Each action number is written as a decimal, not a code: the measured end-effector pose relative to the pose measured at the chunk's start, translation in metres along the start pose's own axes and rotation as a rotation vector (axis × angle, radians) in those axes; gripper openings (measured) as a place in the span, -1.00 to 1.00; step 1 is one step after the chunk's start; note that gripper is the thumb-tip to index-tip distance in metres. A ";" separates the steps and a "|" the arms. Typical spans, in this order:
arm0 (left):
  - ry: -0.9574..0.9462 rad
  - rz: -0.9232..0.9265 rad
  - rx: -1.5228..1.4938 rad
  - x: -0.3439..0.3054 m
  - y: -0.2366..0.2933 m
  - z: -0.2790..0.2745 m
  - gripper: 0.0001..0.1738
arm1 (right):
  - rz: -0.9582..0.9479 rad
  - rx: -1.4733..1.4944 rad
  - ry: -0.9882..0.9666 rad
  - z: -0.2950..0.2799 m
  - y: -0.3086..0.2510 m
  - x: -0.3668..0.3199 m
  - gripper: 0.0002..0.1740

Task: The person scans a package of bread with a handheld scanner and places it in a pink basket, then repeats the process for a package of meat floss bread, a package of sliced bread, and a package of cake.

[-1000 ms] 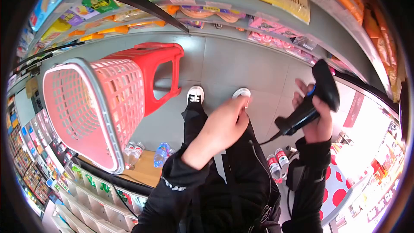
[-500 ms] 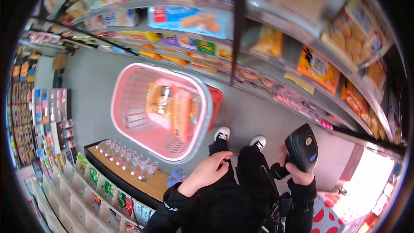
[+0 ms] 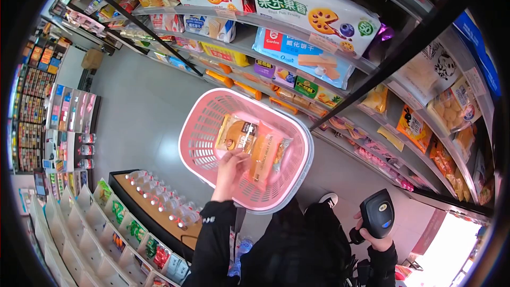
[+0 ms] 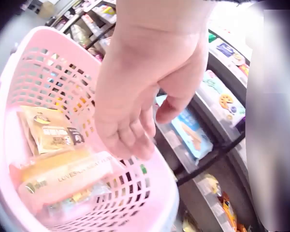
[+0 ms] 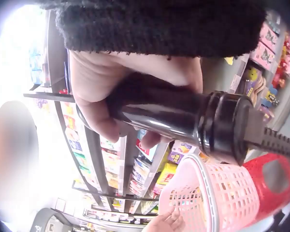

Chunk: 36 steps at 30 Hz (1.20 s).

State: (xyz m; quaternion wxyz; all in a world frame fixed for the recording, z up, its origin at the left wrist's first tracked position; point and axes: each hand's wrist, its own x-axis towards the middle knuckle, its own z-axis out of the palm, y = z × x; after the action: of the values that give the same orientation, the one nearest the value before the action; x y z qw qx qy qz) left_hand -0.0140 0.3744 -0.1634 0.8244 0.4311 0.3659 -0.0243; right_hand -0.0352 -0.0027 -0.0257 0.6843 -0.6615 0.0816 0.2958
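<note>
A pink basket stands in front of the person, with a yellow-brown packet and a pink packet lying inside it. My left hand reaches over the basket's near rim, its fingers loosely bent beside the packets and holding nothing. In the left wrist view that hand hangs above the basket with a gap to the packets. My right hand grips a black handheld scanner off to the right; in the right wrist view its fingers wrap the black handle.
Shelves of packaged snacks run along the far side and right. Bottles stand on a low wooden ledge at the left, beside white divided racks. Grey floor lies left of the basket.
The left hand has moved from in front of the body to over the basket. The head view has swung left, bringing the basket nearer the middle. The right hand keeps hold of the scanner.
</note>
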 end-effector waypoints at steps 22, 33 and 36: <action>-0.174 0.084 2.490 0.114 -0.050 -0.033 -0.80 | 0.112 -0.072 0.285 0.001 0.009 -0.019 -0.58; -0.206 0.242 2.523 0.112 -0.029 -0.044 -0.82 | 0.052 0.019 0.326 0.012 0.003 -0.009 -0.60; -0.187 0.360 2.405 0.099 -0.006 -0.043 -0.84 | 0.041 -0.058 0.265 0.015 -0.002 -0.003 -0.56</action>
State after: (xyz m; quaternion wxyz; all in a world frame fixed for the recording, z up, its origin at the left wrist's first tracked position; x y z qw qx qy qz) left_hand 0.0315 0.4292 -0.2451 -0.0856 0.9606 -0.0155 -0.2640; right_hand -0.0405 0.0109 -0.0213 0.6419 -0.7126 0.1761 0.2220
